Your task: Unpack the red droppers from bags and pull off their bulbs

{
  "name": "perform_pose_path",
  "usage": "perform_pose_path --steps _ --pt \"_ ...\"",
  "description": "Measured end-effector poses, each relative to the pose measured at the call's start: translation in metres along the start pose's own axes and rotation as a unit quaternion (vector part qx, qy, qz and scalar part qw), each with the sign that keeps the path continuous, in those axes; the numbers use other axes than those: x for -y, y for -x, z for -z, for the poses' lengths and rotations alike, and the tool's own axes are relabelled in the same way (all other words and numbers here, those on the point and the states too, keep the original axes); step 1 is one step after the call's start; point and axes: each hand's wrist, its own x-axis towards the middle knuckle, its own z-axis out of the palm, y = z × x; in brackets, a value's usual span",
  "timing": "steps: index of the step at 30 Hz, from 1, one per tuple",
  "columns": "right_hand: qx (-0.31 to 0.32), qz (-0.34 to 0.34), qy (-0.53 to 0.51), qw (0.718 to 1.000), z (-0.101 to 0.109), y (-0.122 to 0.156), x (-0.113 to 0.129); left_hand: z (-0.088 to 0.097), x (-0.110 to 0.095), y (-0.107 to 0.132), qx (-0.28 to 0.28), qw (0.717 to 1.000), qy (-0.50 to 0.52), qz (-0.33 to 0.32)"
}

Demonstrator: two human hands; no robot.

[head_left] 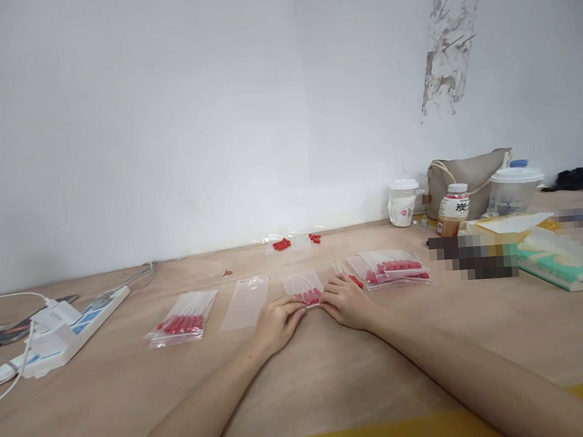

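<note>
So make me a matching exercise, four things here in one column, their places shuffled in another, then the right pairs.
1. left hand
2. right hand
3. power strip
4. grey handbag

A. behind the bottle
B. at the right side of the central clear bag
C. far left of the table
D. at that bag's left side

Pairs: 1-D, 2-B, 3-C, 4-A

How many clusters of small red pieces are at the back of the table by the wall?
2: the larger left cluster and the smaller right cluster, with clear plastic between them. Pieces overlap, so some within each may be hidden.
</note>
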Motion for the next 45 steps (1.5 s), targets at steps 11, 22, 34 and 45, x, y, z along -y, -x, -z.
perform_pose_path --steps 11,22,34,45 --pt "-0.022 0.056 -0.045 0.997 0.003 0.002 0.006 -0.004 -0.002 0.002 -0.025 0.977 0.156 0.141" --pt "-0.058 0.048 0.006 0.997 0.004 0.001 0.008 -0.004 0.002 0.003 -0.045 0.947 0.25 0.199" --pt "-0.062 0.085 -0.049 0.993 -0.003 -0.004 0.013 -0.006 0.002 0.003 -0.046 0.936 0.281 0.205" --pt "-0.025 0.05 -0.118 0.991 -0.001 -0.005 0.017 -0.011 0.003 0.001 -0.053 0.95 0.262 0.159"
